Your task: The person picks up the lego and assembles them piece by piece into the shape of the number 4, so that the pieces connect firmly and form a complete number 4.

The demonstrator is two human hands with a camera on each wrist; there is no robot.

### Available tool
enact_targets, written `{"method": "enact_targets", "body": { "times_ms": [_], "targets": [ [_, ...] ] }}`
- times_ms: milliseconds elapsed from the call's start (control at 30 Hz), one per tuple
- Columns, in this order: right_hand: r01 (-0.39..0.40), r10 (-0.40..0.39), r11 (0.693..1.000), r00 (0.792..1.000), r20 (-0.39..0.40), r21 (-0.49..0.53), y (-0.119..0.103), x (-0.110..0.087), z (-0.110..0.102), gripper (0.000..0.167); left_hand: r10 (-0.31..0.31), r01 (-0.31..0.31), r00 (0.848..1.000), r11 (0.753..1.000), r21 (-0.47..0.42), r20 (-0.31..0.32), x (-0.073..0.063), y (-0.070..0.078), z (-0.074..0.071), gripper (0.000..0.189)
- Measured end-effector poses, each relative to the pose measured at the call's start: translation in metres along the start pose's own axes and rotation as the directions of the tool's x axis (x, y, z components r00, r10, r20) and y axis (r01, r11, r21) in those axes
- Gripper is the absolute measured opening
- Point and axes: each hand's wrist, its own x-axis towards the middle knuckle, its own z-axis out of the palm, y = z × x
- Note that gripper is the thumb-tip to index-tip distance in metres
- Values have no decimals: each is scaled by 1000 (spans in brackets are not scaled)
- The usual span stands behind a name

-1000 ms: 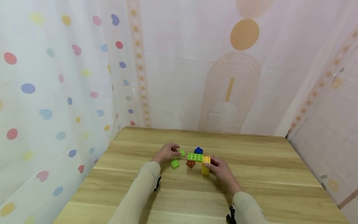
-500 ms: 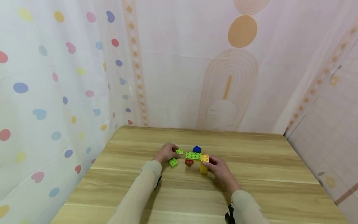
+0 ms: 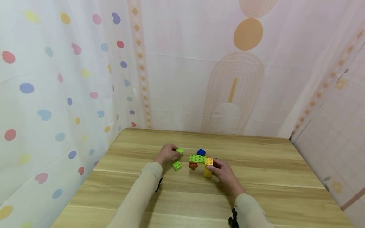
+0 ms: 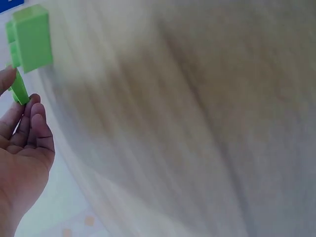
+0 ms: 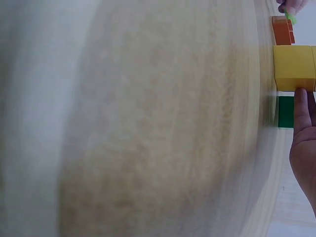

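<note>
1. Here, at a wood-grained desk [image 3: 185, 199], a person in pale sleeves [image 3: 137, 193] works with both hands among coloured toy bricks.
2. The left hand [image 3: 167, 154] pinches a thin green piece [image 3: 180, 150] between thumb and fingers, at the left of the group.
3. The right hand [image 3: 225, 174] grips a yellow stack [image 3: 208, 172], upright at the group's right.
4. From that stack a long green brick [image 3: 197, 159] reaches leftward, about level with its top; from where I stand, I cannot tell whether anything else supports it.
5. The long brick blocks part of the view: a red brick [image 3: 193, 166] shows below its near edge, a blue brick [image 3: 201, 152] behind its far edge.
6. A small green brick [image 3: 177, 166] sits just beside the left hand, nearer the person.
7. A dark green block [image 5: 286, 112] lies near the yellow stack, partly hidden by the right hand's fingers.
8. Patterned curtains [image 3: 176, 95] hang behind the desk and at its sides.
</note>
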Motion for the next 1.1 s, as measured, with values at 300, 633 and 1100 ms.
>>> {"method": "enact_targets", "body": {
  "times_ms": [300,633,1100],
  "targets": [
    [-7,7,1000,1000,-11,-17,1,1,0,47,-11,8,999,999,-53,-41,-4,10,-21,24],
    [-22,22,999,1000,-2,-40,3,2,-2,52,-2,1,1000,997,-72,-26,-5,21,-31,34],
    [-14,14,999,1000,0,-42,4,0,-1,55,75,-73,997,993,-92,11,-10,43,-28,40]
  ]
}}
